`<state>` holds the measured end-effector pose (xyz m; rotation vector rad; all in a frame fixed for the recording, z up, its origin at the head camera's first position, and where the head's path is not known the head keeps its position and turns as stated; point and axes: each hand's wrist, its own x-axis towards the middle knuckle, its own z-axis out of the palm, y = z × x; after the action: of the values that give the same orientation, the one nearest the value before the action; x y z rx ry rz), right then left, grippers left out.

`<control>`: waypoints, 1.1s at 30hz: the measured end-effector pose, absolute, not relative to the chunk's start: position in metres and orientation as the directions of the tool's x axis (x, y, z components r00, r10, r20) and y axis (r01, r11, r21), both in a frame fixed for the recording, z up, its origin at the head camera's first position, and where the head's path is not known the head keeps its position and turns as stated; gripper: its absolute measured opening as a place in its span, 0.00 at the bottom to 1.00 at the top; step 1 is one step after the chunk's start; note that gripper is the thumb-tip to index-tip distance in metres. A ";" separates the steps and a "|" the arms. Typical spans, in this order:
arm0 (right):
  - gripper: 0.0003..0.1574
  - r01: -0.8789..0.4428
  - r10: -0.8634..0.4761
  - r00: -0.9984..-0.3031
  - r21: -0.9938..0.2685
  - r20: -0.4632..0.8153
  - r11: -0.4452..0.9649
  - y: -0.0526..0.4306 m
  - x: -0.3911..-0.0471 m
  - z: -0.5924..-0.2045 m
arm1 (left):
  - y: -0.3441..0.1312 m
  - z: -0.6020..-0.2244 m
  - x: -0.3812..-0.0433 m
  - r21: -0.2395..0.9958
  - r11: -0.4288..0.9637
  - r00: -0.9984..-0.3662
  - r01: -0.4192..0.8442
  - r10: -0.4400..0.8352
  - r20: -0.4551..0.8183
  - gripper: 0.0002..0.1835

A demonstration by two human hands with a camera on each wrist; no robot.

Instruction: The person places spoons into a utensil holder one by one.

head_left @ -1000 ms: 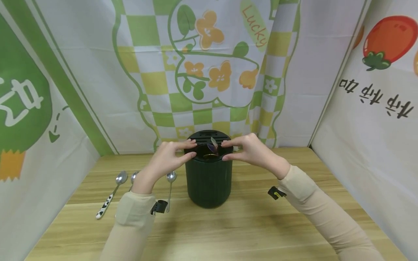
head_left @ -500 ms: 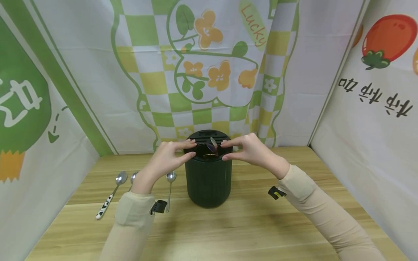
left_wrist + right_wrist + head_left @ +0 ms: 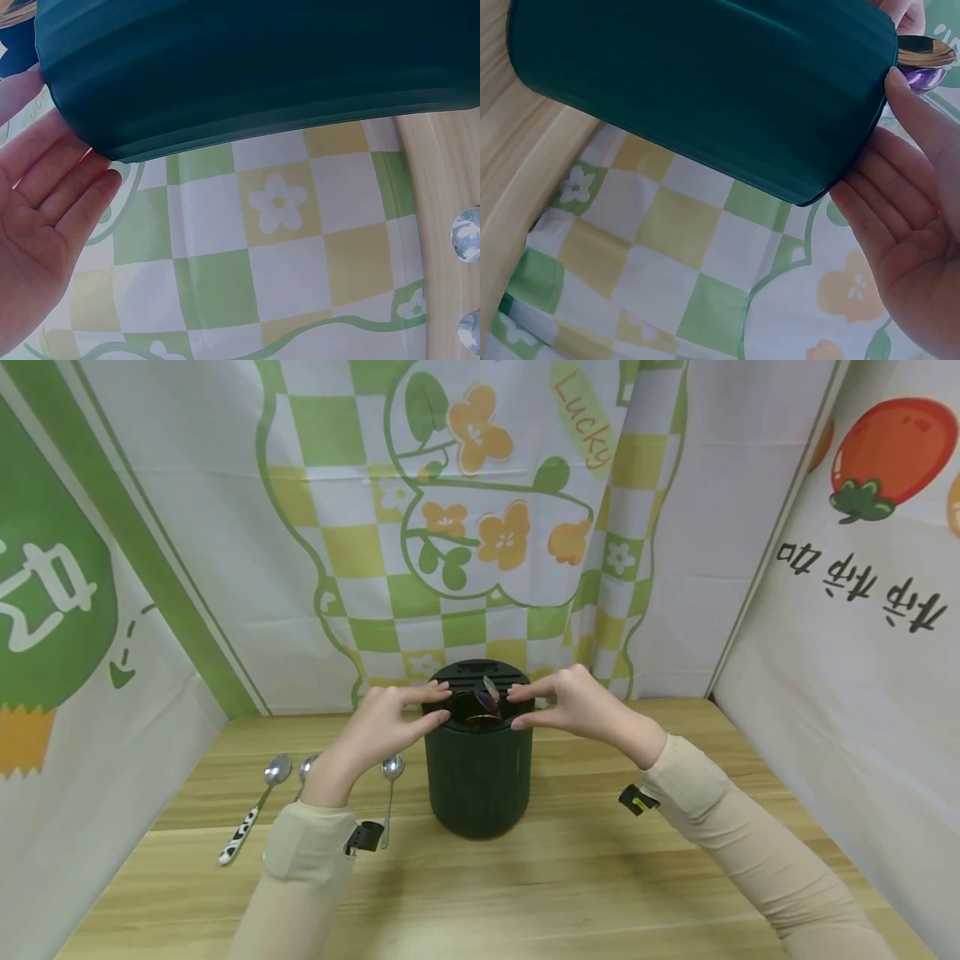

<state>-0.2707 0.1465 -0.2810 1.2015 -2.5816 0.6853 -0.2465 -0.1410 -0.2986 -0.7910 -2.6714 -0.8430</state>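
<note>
1. A printed cloth backdrop (image 3: 352, 552) hung behind your work: green, yellow and white checks, orange flowers, the word "Lucky".
2. Your wood-grain table (image 3: 570, 893) met it at the back edge.
3. The dark green utensil holder (image 3: 478, 785) stood upright near that back edge, between your two hands; a black slotted section (image 3: 477, 668) covered the rear of its mouth.
4. Your left hand (image 3: 375, 727) touched the left of its rim, fingers almost straight, thumb spread apart from them toward the front.
5. Your right hand (image 3: 585, 706) mirrored this on the right of the rim, fingers extended, thumb apart.
6. Left of the holder, you had three spoons on the table: a cow-spotted spoon (image 3: 255, 811) outermost, a middle spoon (image 3: 307, 767) partly hidden by your left arm, and a slim silver spoon (image 3: 393, 767) nearest the holder.
7. A gold spoon (image 3: 928, 52) and a purple spoon (image 3: 926, 79) protruded from the holder's mouth.
</note>
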 end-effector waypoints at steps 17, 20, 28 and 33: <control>0.24 -0.808 -0.726 -0.588 -0.232 0.356 0.541 0.146 -0.272 -0.275 | -0.142 -0.299 -0.247 0.461 0.695 -0.832 0.552 0.423 0.359 0.22; 0.23 -0.807 -0.727 -0.590 -0.222 0.352 0.547 0.145 -0.272 -0.274 | -0.142 -0.299 -0.247 0.462 0.695 -0.833 0.551 0.420 0.361 0.21; 0.24 -0.795 -0.716 -0.606 -0.237 0.347 0.558 0.144 -0.272 -0.274 | -0.142 -0.299 -0.247 0.465 0.688 -0.829 0.557 0.423 0.366 0.22; 0.24 -0.786 -0.707 -0.618 -0.255 0.344 0.563 0.145 -0.271 -0.274 | -0.141 -0.299 -0.248 0.454 0.689 -0.822 0.566 0.427 0.377 0.22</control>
<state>-0.2706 0.1448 -0.2742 1.2551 -2.5932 0.5750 -0.2477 -0.1410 -0.2995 -0.7955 -2.6591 -0.8333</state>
